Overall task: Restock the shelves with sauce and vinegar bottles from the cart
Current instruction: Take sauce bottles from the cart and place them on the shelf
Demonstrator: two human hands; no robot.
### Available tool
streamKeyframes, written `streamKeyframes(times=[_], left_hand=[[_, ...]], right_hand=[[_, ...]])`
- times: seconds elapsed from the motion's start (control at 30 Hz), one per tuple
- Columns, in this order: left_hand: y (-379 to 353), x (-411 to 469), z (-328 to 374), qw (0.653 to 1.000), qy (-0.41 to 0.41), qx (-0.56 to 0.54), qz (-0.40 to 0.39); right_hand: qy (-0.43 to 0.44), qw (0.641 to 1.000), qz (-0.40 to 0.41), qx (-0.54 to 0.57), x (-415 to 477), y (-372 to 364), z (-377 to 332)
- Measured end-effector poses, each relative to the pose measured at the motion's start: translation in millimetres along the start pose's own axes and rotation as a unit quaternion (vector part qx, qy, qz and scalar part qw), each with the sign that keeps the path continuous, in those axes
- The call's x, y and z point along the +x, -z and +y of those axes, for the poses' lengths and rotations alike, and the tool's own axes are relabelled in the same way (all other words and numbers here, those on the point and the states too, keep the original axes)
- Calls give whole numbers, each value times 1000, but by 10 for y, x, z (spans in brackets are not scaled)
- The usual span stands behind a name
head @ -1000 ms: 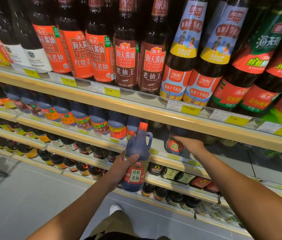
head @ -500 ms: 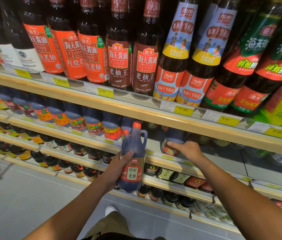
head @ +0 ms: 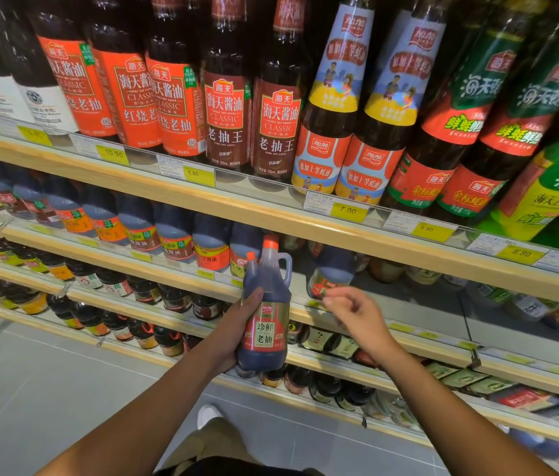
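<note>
Right hand drawn back off shelved jug, left hand gripping sauce jug

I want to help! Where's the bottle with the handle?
Head view, centre: the left hand grips the bottle in front of the second shelf, just left of the right hand.

Stretches both bare arms forward, left one from the lower left, right one from the lower right. Grips a dark bottle from the side with the left hand, thumb up on the front. Holds the right hand in the air just beside it, fingers loosely bent, a bit blurry.
</note>
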State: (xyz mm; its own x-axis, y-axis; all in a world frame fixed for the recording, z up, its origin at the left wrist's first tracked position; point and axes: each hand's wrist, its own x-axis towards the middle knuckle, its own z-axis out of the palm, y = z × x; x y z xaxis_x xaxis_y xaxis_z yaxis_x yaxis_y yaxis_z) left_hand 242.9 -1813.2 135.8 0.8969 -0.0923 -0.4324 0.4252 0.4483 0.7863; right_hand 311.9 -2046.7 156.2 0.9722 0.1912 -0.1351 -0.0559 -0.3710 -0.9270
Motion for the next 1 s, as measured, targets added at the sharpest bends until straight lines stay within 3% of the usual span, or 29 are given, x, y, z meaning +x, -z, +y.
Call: streamKeyframes(times=[0.07,0.13,0.33,0.57,0.8,1.0], left_hand=[[-56,-11,-8,999,24,-23,0],[-102,-12,-21,998,43,-40,-3],[-188,-45,-73,997,65,-39,-10],[-132,5,-111,996,66,31,-41],[51,-17,15,954,-46,295,14],[241,-20,48,939,-130,319,13]], right_hand=[[-50,991,-127,1,-58,-125,-98],[-91,976,-199,24,-74,-237,-149],[-152,950,-259,88,-44,-412,-117],[-150,960,-234,41,-50,-491,-37],[-102,965,-232,74,-5,-457,-82],[33,982,-178,-55,61,-460,12]])
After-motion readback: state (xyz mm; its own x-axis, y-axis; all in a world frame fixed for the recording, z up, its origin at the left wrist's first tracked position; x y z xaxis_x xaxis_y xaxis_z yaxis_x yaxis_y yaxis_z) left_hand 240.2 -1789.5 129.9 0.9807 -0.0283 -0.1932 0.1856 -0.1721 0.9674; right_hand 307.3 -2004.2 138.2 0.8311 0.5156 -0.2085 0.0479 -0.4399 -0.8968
